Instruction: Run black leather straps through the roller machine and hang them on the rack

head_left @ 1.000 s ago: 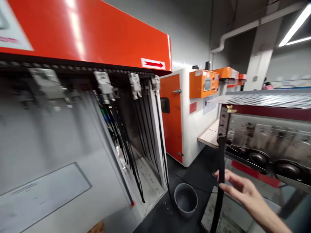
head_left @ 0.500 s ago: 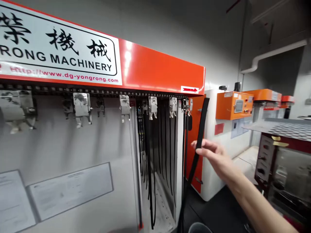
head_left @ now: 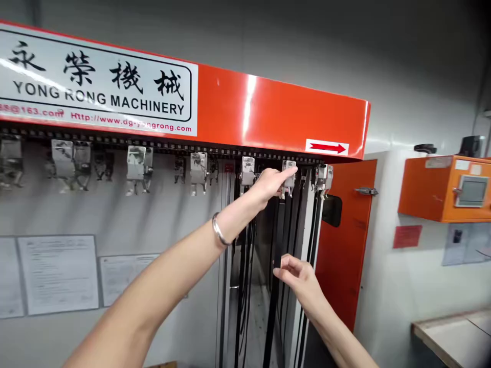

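My left hand (head_left: 273,183), a silver bangle on its wrist, reaches up to a metal clip (head_left: 290,164) under the orange beam. Its thumb lies against the clip's front, and the other fingers are partly hidden around it. Below, my right hand (head_left: 297,276) pinches a long flat black strip (head_left: 273,301) between thumb and fingertips. The strip hangs downward, and its top end is just under the clip's jaws. Whether the jaws grip it I cannot tell.
More metal clips (head_left: 198,171) hang from the chain beneath the orange beam (head_left: 284,110). Several black strips (head_left: 245,286) hang inside the tall opening. Rightward stand an orange door (head_left: 345,255) with a latch and an orange control box (head_left: 425,189). Printed sheets (head_left: 57,273) are on the left panel.
My left hand has come into view and gone up to a clip. My right hand has brought the black strip leftward, under that clip. The view has turned left.
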Demonstrator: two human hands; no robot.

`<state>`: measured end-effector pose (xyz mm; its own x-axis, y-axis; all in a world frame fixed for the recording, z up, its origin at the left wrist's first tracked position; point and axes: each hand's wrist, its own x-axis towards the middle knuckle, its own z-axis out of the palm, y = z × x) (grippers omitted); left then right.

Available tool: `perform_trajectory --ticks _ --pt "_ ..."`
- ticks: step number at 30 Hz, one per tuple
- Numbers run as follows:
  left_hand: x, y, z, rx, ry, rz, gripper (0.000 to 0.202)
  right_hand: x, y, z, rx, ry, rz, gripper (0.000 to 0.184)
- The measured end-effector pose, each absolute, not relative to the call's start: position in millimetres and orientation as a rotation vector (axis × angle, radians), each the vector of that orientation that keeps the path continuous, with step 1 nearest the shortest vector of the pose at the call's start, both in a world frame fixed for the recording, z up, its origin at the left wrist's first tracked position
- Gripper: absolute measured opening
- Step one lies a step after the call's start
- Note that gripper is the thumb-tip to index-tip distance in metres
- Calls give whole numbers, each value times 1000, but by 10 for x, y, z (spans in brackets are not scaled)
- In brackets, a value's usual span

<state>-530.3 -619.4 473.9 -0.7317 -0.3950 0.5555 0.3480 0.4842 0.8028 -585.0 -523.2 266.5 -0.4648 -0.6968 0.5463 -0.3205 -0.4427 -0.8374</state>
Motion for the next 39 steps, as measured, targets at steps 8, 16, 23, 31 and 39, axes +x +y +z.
perform_trajectory --ticks 8,16,23,31,39 --pt "-5449 -6248 4950 124 -2102 -1327 38 -6097 -5351 2765 -1501 1401 -1941 23" --pt "-5472 -6266 4907 106 -2101 -1335 41 -6244 -5461 2912 -1465 1406 -1976 25" --pt "-5234 -6276 4453 115 -2033 -1298 50 -6302 -5505 2904 -1458 1387 -1960 23" --pt "-5211 -6278 4179 99 -1953 -1182 38 -6289 -5498 2930 -1405 1348 -1984 26" --pt "-5371 -6317 4091 35 -1862 -1102 29 -6286 -5539 2927 -1385 1387 -2014 28"
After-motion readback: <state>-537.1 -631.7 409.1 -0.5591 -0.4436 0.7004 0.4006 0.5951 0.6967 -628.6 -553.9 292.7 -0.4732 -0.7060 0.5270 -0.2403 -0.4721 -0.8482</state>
